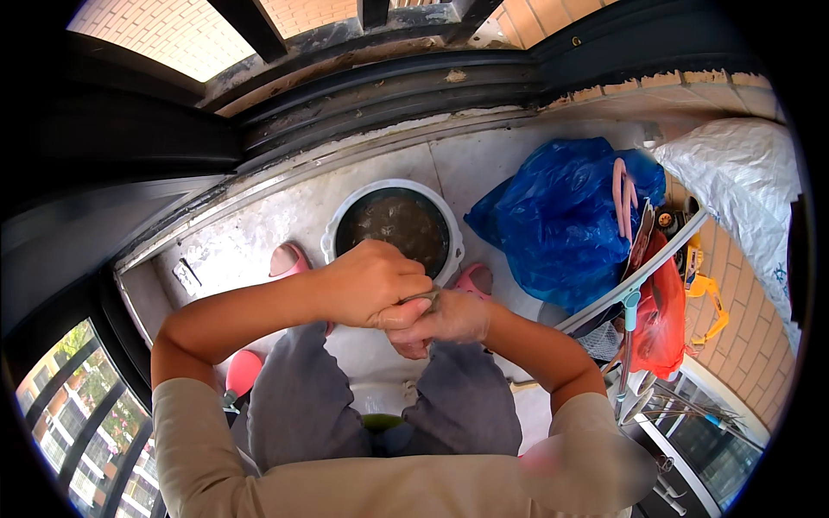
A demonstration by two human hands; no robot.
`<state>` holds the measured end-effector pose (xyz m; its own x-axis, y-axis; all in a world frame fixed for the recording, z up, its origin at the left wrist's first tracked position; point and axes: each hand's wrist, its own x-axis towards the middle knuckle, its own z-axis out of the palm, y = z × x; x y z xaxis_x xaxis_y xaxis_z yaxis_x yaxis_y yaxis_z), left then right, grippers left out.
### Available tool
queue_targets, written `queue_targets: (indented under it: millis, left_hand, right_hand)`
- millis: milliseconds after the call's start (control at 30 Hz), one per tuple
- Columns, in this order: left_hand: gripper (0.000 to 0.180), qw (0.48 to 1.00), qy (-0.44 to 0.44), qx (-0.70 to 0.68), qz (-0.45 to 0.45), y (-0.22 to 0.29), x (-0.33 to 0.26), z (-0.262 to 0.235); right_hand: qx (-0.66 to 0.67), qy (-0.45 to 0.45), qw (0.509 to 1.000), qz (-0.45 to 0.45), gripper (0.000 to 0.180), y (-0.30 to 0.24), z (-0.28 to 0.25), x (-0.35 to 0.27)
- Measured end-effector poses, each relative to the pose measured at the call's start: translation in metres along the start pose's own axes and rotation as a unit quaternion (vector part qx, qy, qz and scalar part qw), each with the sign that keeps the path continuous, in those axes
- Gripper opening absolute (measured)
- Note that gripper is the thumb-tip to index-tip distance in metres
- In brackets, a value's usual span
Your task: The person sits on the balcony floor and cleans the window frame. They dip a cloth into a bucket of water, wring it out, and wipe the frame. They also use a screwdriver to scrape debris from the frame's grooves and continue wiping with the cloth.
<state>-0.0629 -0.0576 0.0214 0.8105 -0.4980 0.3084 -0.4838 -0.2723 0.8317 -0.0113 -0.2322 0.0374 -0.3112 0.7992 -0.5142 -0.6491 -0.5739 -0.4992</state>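
Clenched together by the near rim of a round white plastic basin of murky water, the left hand and right hand apparently grip a small grey-green object, mostly hidden. The step looks like two-handed working; the next move calls for steady pressure.

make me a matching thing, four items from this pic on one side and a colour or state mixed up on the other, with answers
1. Basin
2. Slippers
3. Large bag right of the basin
4. Left hand and right hand

A. Touching each other
B. Blue
C. Pink
D. Has murky contents inside

Pairs: 1-D, 2-C, 3-B, 4-A
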Motion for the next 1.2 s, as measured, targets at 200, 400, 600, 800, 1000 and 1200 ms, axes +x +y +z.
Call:
queue_targets:
  millis: [200,400,600,800,1000,1200]
  left_hand:
    - [0.034,0.986,-0.006,0.043,-0.162,-0.004,-0.012,0.006]
    - [0.046,0.917,0.124,-0.009,-0.378,-0.056,-0.04,0.064]
    - [0.051,0.811,0.258,-0.001,-0.526,-0.1,-0.049,0.106]
    - [0.039,0.861,0.233,-0.054,-0.449,-0.091,-0.057,0.066]
    - [0.051,0.728,0.271,-0.509,-0.37,-0.036,-0.025,0.017]
    - [0.053,0.768,0.251,-0.457,-0.371,0.061,0.007,-0.023]
  right_hand:
    - [-0.276,0.272,0.919,-0.068,0.025,-0.019,0.016,0.019]
    - [-0.432,0.46,0.776,0.005,0.024,0.058,-0.057,0.093]
    - [-0.581,0.444,0.68,-0.039,0.025,0.065,-0.103,0.114]
    - [-0.39,0.428,0.794,-0.186,0.061,0.034,-0.067,0.069]
    - [0.137,0.334,0.912,-0.195,0.052,0.002,-0.042,0.014]
    - [0.091,0.35,0.897,-0.253,0.043,-0.032,0.023,-0.03]
